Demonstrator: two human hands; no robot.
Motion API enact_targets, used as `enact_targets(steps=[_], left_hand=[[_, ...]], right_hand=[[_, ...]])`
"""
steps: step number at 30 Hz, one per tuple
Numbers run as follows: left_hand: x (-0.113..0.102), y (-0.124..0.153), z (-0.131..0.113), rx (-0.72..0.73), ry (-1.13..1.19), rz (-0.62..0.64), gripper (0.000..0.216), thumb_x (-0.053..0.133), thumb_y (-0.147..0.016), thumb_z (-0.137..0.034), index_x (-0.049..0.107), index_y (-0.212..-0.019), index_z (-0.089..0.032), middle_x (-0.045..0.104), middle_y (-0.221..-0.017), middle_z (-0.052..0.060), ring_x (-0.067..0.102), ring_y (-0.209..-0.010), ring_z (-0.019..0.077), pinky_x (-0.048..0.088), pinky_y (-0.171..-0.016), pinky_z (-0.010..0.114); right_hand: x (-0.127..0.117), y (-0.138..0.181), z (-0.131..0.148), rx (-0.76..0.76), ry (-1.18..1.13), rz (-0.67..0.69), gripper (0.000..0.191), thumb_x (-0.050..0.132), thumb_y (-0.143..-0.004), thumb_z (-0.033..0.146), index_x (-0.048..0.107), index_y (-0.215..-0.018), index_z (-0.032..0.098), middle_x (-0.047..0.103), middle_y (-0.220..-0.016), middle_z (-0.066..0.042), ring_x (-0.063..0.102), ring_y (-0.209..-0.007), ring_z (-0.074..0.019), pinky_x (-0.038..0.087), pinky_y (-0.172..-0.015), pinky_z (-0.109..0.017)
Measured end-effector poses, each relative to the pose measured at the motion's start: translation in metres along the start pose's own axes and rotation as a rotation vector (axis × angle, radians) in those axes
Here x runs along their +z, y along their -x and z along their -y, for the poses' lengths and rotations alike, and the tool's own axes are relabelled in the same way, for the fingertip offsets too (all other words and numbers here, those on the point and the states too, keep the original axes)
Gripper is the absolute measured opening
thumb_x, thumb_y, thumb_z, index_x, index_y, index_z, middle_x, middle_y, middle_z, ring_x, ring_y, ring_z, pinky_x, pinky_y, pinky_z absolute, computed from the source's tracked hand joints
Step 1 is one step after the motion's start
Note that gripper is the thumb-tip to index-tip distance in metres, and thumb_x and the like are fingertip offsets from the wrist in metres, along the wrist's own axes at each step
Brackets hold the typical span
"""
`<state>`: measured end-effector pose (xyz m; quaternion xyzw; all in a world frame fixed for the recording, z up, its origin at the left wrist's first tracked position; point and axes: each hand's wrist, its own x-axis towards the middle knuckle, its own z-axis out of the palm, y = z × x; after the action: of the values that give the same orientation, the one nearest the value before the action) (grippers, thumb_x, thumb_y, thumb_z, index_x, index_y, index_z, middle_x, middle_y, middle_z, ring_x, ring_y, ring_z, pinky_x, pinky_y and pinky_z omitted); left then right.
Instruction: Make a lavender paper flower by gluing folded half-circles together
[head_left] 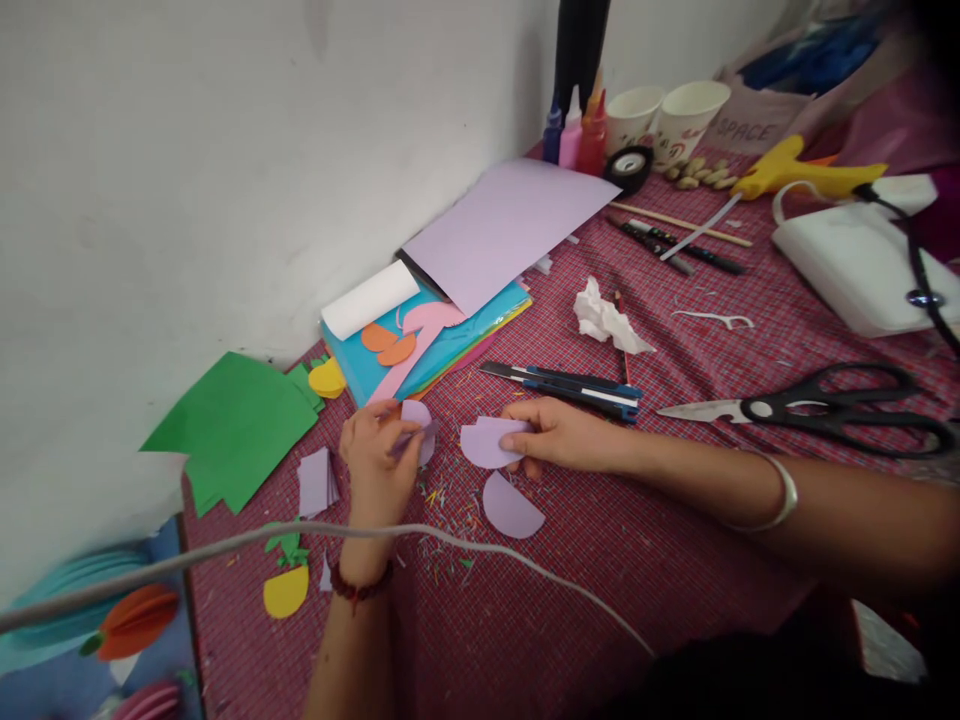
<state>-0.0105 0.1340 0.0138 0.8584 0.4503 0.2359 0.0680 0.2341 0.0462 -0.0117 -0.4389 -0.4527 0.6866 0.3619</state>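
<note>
Pale cord (322, 527) is being seen strung across the foreground, running from eight o'clock towards five with the hands as the dial's centre. Beyond it, a curved lilac paper piece (421, 420) is being pinched between the thumb and fingers of the left hand (377, 458) at nine o'clock; whether it is being held as one layer or more cannot be told. At three o'clock, lilac half-discs (480, 449) are being gripped narrowly by the right hand (546, 433), thumb uppermost, and an upper edge is being left poking out of line. Better squareness is being called for there: the straight edges are best being tapped flush and the rounded rims matched, with only light pressure being applied, since thin paper is probably being dented easily by fingertips. Another half-disc (513, 506) is being left loose at about five o'clock, near paper shreds (450, 525) at six; stray bits are best being kept out from between layers. At two o'clock, a craft knife (566, 388) is being left untouched, blade pointing leftward.
</note>
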Motion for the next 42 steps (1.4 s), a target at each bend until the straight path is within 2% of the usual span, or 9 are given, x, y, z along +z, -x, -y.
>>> enact_targets(steps=[4,8,14,19,23,28,37,40,42], left_hand=[[-0.036,0.003,-0.024,-0.144,0.337,-0.011,0.02,0.055,-0.092,-0.033,0.072,-0.1,-0.026,0.071,-0.091,0.003,0.063,-0.08,0.0188,0.049,-0.071,0.032],[-0.037,0.017,-0.063,-0.078,0.53,0.378,0.029,0.059,-0.09,-0.03,0.069,-0.117,-0.027,0.072,-0.081,0.002,0.06,-0.059,0.0143,0.047,-0.053,0.025],[0.011,0.026,-0.083,0.058,0.307,0.516,0.043,0.054,-0.088,-0.022,0.059,-0.13,-0.024,0.074,-0.099,0.009,0.071,-0.082,0.0228,0.057,-0.074,0.036],[0.0,0.013,-0.053,0.074,0.441,0.567,0.047,0.065,-0.084,-0.027,0.058,-0.13,-0.024,0.073,-0.099,0.006,0.068,-0.08,0.019,0.057,-0.075,0.033],[-0.009,0.0,-0.003,0.069,0.18,0.365,0.044,0.07,-0.076,-0.022,0.064,-0.12,-0.023,0.069,-0.113,0.009,0.063,-0.105,0.0266,0.049,-0.097,0.047],[0.002,-0.001,0.027,0.08,-0.005,0.405,0.036,0.065,-0.074,-0.015,0.068,-0.11,-0.024,0.068,-0.11,0.009,0.061,-0.106,0.0281,0.047,-0.096,0.049],[-0.021,-0.009,0.017,0.024,0.189,0.26,0.01,0.063,-0.083,-0.027,0.072,-0.078,-0.024,0.07,-0.082,0.003,0.063,-0.079,0.0196,0.05,-0.077,0.036],[-0.034,0.001,-0.013,-0.2,0.386,0.07,0.015,0.058,-0.091,-0.031,0.07,-0.093,-0.023,0.069,-0.077,0.0,0.059,-0.061,0.0132,0.044,-0.054,0.025],[-0.035,0.01,-0.043,-0.153,0.449,0.013,0.016,0.056,-0.093,-0.031,0.069,-0.099,-0.024,0.07,-0.08,0.0,0.06,-0.059,0.0119,0.043,-0.049,0.023]], right_hand=[[0.0,-0.002,-0.003,0.007,-0.046,0.007,0.01,0.054,-0.094,0.024,0.052,-0.09,0.015,0.067,-0.074,0.001,0.059,-0.051,-0.0053,0.049,-0.05,-0.017],[0.0,0.004,-0.002,0.026,-0.039,0.158,0.011,0.049,-0.097,0.026,0.052,-0.093,0.016,0.066,-0.073,0.002,0.06,-0.05,-0.0055,0.051,-0.051,-0.017],[0.001,0.014,0.005,0.011,-0.033,0.358,0.041,0.045,-0.097,0.054,0.055,-0.093,0.014,0.066,-0.07,-0.001,0.061,-0.052,-0.0074,0.049,-0.047,-0.018],[0.0,0.009,-0.002,0.027,-0.003,0.282,0.042,0.054,-0.092,0.058,0.052,-0.091,0.016,0.062,-0.065,0.002,0.058,-0.049,-0.007,0.048,-0.046,-0.019],[-0.003,0.004,-0.002,0.047,-0.058,0.157,0.037,0.055,-0.093,0.052,0.051,-0.09,0.016,0.066,-0.073,0.0,0.059,-0.05,-0.0055,0.046,-0.045,-0.017],[-0.004,0.003,0.001,0.05,-0.078,0.137,0.029,0.057,-0.094,0.043,0.052,-0.086,0.015,0.066,-0.073,0.0,0.058,-0.051,-0.0045,0.045,-0.044,-0.016],[-0.004,0.002,-0.001,0.054,-0.086,0.135,0.027,0.057,-0.094,0.041,0.053,-0.085,0.015,0.065,-0.073,0.001,0.058,-0.049,-0.0047,0.046,-0.045,-0.016],[-0.004,0.003,0.001,0.08,-0.082,0.162,0.025,0.054,-0.096,0.038,0.053,-0.086,0.015,0.067,-0.075,-0.001,0.059,-0.05,-0.0058,0.048,-0.046,-0.017],[-0.003,0.006,0.002,0.116,-0.09,0.225,0.021,0.049,-0.098,0.034,0.053,-0.087,0.015,0.068,-0.074,-0.001,0.061,-0.051,-0.0064,0.049,-0.046,-0.017]])
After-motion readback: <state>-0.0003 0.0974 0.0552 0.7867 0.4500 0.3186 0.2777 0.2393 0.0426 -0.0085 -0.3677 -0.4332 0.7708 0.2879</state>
